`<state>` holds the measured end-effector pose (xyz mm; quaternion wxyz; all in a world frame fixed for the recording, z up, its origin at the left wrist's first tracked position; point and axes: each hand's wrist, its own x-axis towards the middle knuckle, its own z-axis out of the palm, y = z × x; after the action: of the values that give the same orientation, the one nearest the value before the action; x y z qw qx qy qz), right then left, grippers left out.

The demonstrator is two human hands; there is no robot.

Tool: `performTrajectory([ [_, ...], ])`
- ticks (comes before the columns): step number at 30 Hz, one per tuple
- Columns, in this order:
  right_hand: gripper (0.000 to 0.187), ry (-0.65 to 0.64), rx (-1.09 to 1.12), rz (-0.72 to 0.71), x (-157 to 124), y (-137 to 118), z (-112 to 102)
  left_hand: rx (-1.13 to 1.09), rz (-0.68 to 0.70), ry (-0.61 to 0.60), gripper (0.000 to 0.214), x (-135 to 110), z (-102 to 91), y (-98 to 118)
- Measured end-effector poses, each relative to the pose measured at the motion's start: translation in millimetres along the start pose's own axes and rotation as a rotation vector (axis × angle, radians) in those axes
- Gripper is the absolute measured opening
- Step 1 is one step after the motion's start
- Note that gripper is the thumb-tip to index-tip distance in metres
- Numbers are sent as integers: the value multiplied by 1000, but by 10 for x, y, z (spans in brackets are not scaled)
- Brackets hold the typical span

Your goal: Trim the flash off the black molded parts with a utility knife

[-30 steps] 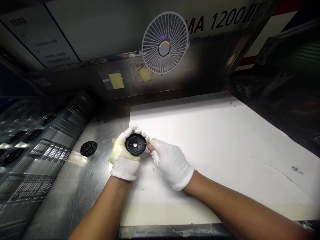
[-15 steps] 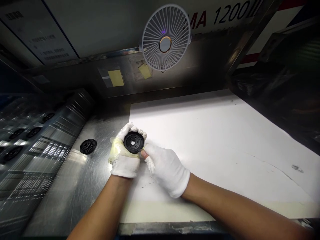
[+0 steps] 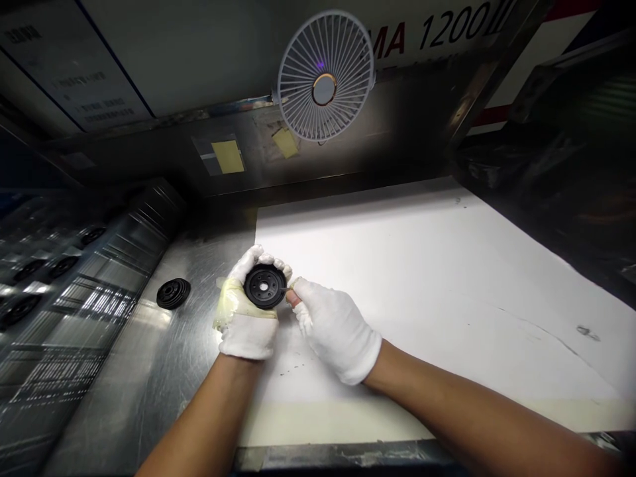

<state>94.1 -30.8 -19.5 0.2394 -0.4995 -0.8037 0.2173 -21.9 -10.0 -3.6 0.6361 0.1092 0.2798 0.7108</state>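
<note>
A black round wheel-like part [image 3: 255,291] with a centre hole and several small holes faces up in my left hand [image 3: 243,311], whose gloved fingers curl around its rim. My right hand [image 3: 335,324], also in a white glove with the thumb tip bare, pinches a small thin tool [image 3: 285,289] against the part's right edge. Most of that tool is hidden by the fingers, so its kind does not show. A second black ribbed round part [image 3: 173,293] lies on the metal surface to the left of my hands.
White paper [image 3: 422,265] covers much of the metal table [image 3: 163,358]. At the left are clear plastic trays [image 3: 94,311] with several black round parts. A fan [image 3: 325,76] stands at the back, before a panel bearing yellow notes [image 3: 228,157].
My right hand has moved slightly up along the part's right edge, taking the thin tool from its lower right rim to its right side. My left hand still holds the part.
</note>
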Motion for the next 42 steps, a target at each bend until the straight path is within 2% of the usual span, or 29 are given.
performTrajectory([
  [5,19,30,41,42,18,56,-76,88,-34,-96,3,-15,-20,17],
  [11,15,-27,11,-24,14,45,-84,51,-80,-38,2,-7,-10,35],
  [16,17,2,-26,2,11,45,-76,45,-85,-58,3,-6,-6,42],
  [21,14,-30,9,-38,-6,29,-58,27,-90,10,2,-10,-1,34],
  [24,16,-15,21,0,-14,17,-51,40,-70,-17,1,-9,-4,32],
  [29,14,-28,16,-67,-30,-18,-30,6,-50,9,2,-5,-17,44],
  [34,16,5,-25,-5,-14,8,-36,18,-77,-12,3,-13,-10,42],
  [42,14,14,-64,-60,-62,-51,45,-9,-21,17,3,27,-48,13],
])
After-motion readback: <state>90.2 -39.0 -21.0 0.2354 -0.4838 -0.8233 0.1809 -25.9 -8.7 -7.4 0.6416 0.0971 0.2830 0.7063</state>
